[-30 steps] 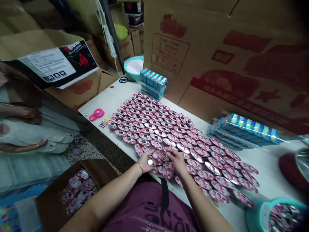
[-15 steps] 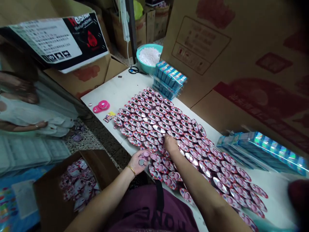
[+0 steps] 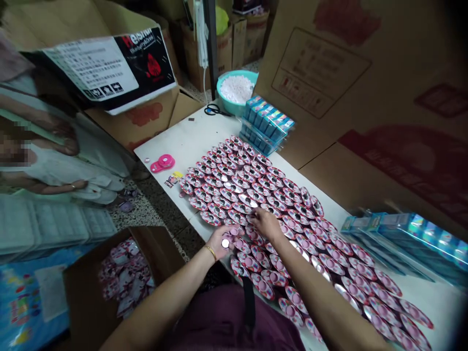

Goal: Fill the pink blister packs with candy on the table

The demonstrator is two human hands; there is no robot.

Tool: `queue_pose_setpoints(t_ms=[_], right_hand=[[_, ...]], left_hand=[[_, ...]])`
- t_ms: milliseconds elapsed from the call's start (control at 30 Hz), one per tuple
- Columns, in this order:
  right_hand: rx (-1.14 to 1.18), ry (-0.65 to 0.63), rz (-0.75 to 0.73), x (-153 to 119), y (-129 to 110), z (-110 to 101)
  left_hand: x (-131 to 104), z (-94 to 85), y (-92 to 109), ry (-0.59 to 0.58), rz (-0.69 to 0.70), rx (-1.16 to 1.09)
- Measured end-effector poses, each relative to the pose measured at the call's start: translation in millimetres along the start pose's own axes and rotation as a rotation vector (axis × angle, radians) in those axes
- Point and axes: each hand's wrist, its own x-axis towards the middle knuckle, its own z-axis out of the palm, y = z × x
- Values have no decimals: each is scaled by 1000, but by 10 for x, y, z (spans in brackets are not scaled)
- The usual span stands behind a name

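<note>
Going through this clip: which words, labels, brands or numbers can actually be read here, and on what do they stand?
"Hesiur", partly blurred, in red on the black label of the cardboard box.
White panel on that label: lines too small to read.
Red prints on the big cartons: blurred, unreadable.
Print on the blue packs and pink pieces: too small.

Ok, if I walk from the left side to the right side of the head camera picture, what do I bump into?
A person in a pale dress → open cardboard box of pink packets → pink tape dispenser → left hand → right hand → long blue boxes.
</note>
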Motion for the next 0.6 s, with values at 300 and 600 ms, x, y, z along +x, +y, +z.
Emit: queue_pose_setpoints(t_ms=[300, 600], right_hand=[[432, 42, -149, -369, 79, 220], [-196, 44, 251, 232, 377, -59]], left_hand=[[98, 73, -148, -72, -129, 97], [163, 104, 49, -44, 39, 33]])
